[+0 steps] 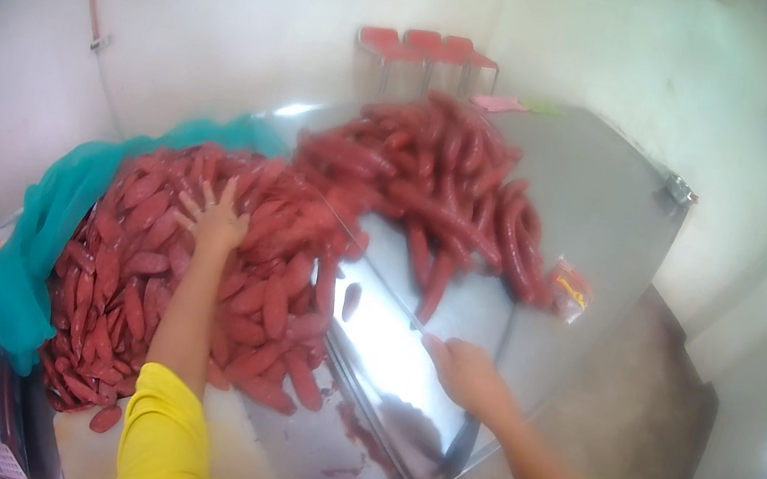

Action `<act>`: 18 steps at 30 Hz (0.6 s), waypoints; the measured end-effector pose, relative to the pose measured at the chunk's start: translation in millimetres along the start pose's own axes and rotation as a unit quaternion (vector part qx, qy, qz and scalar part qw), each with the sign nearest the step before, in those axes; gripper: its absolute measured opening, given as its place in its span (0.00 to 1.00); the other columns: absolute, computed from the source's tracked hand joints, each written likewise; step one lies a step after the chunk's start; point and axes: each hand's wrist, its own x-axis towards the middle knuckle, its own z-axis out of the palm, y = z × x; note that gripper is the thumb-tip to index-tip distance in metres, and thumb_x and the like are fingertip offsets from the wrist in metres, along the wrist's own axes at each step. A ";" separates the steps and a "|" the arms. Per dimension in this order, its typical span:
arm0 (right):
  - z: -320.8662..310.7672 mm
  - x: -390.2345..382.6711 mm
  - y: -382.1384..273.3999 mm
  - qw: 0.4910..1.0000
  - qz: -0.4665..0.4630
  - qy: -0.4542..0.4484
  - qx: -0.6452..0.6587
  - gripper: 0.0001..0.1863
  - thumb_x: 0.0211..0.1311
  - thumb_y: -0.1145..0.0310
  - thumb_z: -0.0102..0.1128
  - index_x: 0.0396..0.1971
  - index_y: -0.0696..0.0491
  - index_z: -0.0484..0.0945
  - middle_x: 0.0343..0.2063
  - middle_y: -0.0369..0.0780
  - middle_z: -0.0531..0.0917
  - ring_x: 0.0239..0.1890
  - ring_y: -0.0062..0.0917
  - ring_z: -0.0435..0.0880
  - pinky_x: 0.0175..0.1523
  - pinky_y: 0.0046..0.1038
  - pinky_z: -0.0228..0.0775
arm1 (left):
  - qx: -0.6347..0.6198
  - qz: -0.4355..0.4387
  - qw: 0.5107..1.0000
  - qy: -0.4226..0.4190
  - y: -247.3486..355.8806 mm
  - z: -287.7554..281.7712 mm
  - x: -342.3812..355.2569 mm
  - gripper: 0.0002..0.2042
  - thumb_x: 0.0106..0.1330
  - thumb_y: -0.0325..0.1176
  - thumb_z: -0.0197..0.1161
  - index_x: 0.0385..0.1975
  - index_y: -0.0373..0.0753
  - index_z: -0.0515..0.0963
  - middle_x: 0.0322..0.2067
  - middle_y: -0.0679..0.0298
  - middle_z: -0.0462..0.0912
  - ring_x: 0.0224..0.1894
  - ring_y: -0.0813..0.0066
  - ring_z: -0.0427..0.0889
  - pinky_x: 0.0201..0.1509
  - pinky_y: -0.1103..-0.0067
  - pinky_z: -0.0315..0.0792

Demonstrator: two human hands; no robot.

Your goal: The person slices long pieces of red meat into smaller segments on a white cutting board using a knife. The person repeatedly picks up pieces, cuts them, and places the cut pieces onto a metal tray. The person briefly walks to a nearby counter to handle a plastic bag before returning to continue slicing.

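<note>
A big heap of red sausage slices (276, 308), cut long and slanted, covers the left half of the metal table. My left hand (219, 220) rests on top of this heap with its fingers spread. Closed around a handle, my right hand (467, 375) is over the bare metal to the right. From it a long thin blade, seen almost edge-on, reaches up and left toward the slices; it looks like a knife (418, 326). Behind it lies a pile of whole red sausages (453, 190), long and curved, blurred where it meets the slices.
Teal netting (26, 281) wraps the heap's left and back edge. A pale cutting board (242, 449) lies at the near side. A small printed packet (571, 291) sits right of the whole sausages. Red stools (425, 49) stand by the wall beyond the steel table (604, 195).
</note>
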 end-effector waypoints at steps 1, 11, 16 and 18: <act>-12.6 -1.4 14.5 0.999 0.022 -0.009 0.028 0.32 0.71 0.45 0.41 0.31 0.63 0.79 0.24 0.51 0.81 0.29 0.42 0.81 0.40 0.39 0.72 | 0.042 -0.018 0.999 -0.017 5.2 -5.3 5.1 0.35 0.61 0.54 0.57 0.70 0.63 0.57 0.73 0.51 0.43 0.72 0.31 0.32 0.70 0.42 0.29; -60.0 -70.7 138.4 0.944 0.192 -0.010 0.268 0.31 0.70 0.46 0.43 0.28 0.62 0.78 0.16 0.40 0.78 0.18 0.23 0.76 0.27 0.26 0.68 | -0.447 0.077 0.889 -0.062 247.4 156.0 6.9 0.30 0.63 0.56 0.53 0.42 0.29 0.79 0.37 0.39 0.81 0.42 0.42 0.80 0.49 0.60 0.72; -51.8 -122.3 195.1 0.925 0.225 0.016 0.307 0.30 0.71 0.44 0.41 0.29 0.58 0.76 0.15 0.37 0.74 0.15 0.20 0.72 0.22 0.24 0.64 | -0.341 -0.110 0.922 -0.147 337.8 147.4 -37.2 0.54 0.42 0.72 0.65 0.58 0.26 0.68 0.61 0.44 0.69 0.67 0.47 0.60 0.69 0.55 0.51; -35.3 -137.3 203.9 0.898 0.259 0.039 0.353 0.30 0.70 0.39 0.38 0.31 0.52 0.75 0.13 0.33 0.70 0.12 0.19 0.67 0.18 0.22 0.59 | -0.414 -0.156 0.881 -0.164 344.2 142.9 -41.4 0.48 0.43 0.59 0.70 0.59 0.26 0.66 0.58 0.43 0.71 0.63 0.48 0.65 0.68 0.58 0.55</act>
